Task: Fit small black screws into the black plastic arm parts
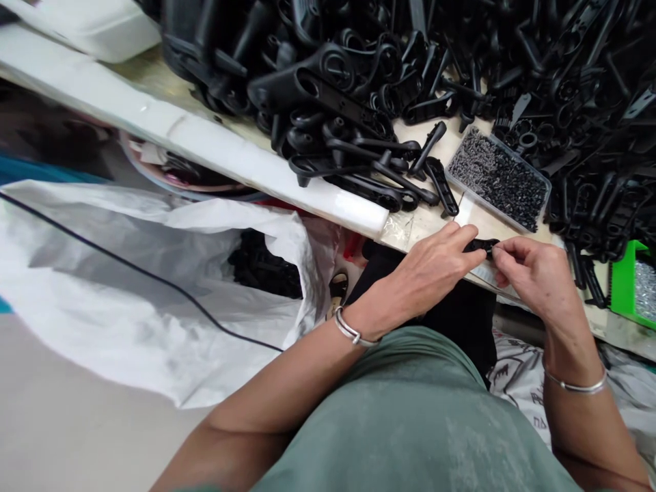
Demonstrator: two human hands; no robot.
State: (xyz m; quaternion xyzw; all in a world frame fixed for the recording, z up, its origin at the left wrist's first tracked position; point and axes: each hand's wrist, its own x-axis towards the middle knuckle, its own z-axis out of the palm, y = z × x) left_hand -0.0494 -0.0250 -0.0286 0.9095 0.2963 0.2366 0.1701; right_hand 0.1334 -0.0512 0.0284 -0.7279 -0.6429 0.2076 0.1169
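Black part (480, 247), right of frame centre: your left hand (435, 263) grips it; your right hand (543, 277), pinched closed, apparently touches its end.

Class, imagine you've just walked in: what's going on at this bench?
A seated person's left hand steadies a small black part at the bench edge, while the fingertips of the right hand are pinched together at its end; any tiny piece between them is hidden. Just beyond stands a clear box of small dark pieces, with black plastic parts heaped around. A green container stands to the right.
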